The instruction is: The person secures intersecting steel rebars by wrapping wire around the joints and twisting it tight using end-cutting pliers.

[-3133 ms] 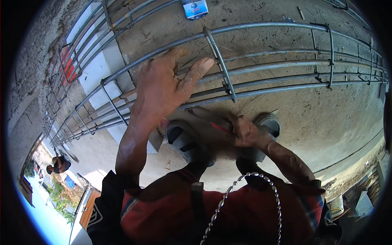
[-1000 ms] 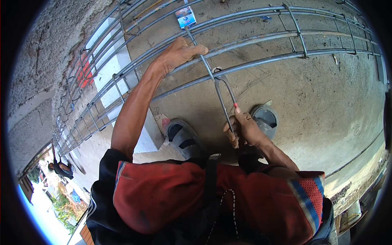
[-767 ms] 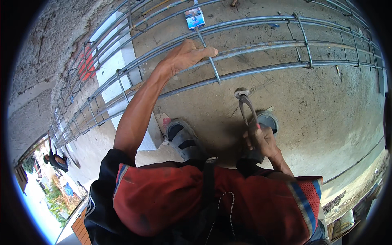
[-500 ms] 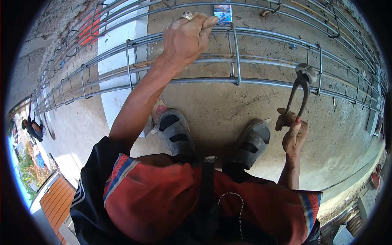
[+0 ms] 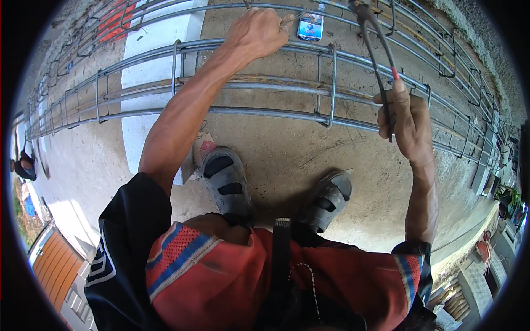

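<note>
My left hand (image 5: 256,34) is stretched out past the nearer rebar cage (image 5: 276,86), its fingers closed. A thin dark strand, perhaps wire, shows beside the fingertips; what lies inside the fingers is hidden. My right hand (image 5: 409,118) grips a pair of pincers (image 5: 377,47) by the handles, one of which has a red patch. The pincers' head points away from me at the top edge, over the bars, and is partly cut off. The nearer cage, long steel bars tied with square stirrups, runs across in front of me, under my left forearm.
A second rebar cage (image 5: 419,41) lies farther off. A white block (image 5: 144,69) sits under the bars at left. On the ground beyond the nearer cage is a small blue-white box (image 5: 310,27). My grey sandals (image 5: 225,179) stand on the concrete. Another person (image 5: 25,166) is at far left.
My right hand has lifted the pincers forward and up, over the bars. My left hand has moved slightly farther from me, off the nearer cage's top bars.
</note>
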`<state>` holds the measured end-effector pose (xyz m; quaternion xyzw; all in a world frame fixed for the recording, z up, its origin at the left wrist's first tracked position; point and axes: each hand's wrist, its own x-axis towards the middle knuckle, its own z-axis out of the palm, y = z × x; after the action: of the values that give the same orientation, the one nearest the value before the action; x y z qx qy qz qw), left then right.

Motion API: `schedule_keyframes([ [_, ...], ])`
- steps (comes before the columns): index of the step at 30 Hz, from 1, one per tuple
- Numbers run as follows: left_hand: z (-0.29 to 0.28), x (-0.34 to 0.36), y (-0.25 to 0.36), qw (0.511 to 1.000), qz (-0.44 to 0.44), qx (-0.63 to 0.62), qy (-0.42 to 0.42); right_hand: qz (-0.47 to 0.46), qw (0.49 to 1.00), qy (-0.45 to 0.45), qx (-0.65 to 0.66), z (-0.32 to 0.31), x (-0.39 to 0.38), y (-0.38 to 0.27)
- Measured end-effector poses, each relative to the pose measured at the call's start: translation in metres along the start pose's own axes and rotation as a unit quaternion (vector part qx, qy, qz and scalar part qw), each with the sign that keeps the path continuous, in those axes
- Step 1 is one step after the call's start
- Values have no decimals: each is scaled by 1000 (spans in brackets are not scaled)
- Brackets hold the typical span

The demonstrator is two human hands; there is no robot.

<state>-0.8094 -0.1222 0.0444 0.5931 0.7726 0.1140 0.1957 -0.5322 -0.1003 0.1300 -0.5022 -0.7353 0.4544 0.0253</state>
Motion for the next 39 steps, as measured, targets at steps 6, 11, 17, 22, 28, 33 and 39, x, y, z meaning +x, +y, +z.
schedule_keyframes([
  [6,1,1,6,999,19,-6,27,-27,996,62,-64,27,-22,33],
  [11,5,-11,-4,993,55,24,100,-45,989,78,119,17,-35,-1],
  [17,7,-7,0,992,66,17,105,50,993,-18,-108,12,-10,14],
  [22,3,-10,0,991,59,15,117,44,993,54,94,10,-32,2],
  [28,10,1,-10,991,52,10,121,37,990,7,134,11,-45,21],
  [33,13,2,-8,988,59,26,141,-105,926,223,286,49,-97,53],
  [39,15,3,-6,990,37,28,136,-115,920,183,327,69,-104,61],
])
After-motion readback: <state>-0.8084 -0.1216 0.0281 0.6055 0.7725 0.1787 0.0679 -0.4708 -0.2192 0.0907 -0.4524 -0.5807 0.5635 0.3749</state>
